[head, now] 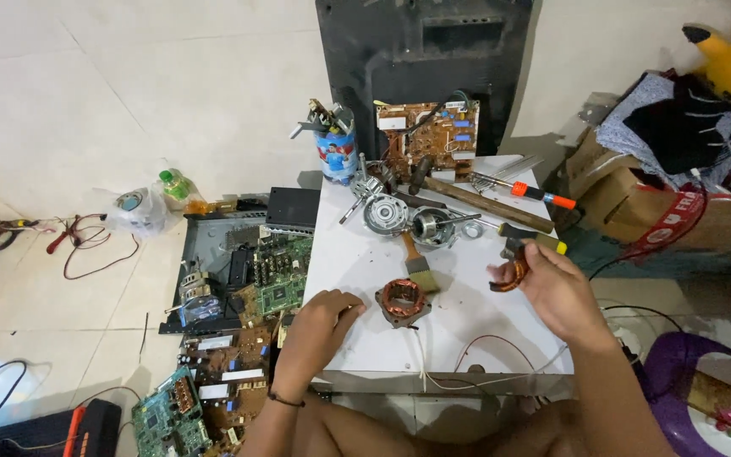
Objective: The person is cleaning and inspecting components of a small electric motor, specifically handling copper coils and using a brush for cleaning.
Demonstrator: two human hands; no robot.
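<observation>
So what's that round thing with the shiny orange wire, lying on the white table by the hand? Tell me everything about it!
The dark metal block with copper wire coils lies flat on the white table. Its frame looks squarish with cut corners, and a round hole runs through the middle. Shiny orange-brown wire is wound around the inside of the hole. The person's left hand rests just beside it, fingertips close to its edge. A paintbrush with pale bristles lies right behind it.

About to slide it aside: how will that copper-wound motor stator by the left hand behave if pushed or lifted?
The stator is probably heavy for its size, given its dense copper windings and metal frame. It lies flat on the white table, so it should slide, not roll. The thin wires trailing toward the table edge may snag or drag. The left hand rests just beside it.
</observation>
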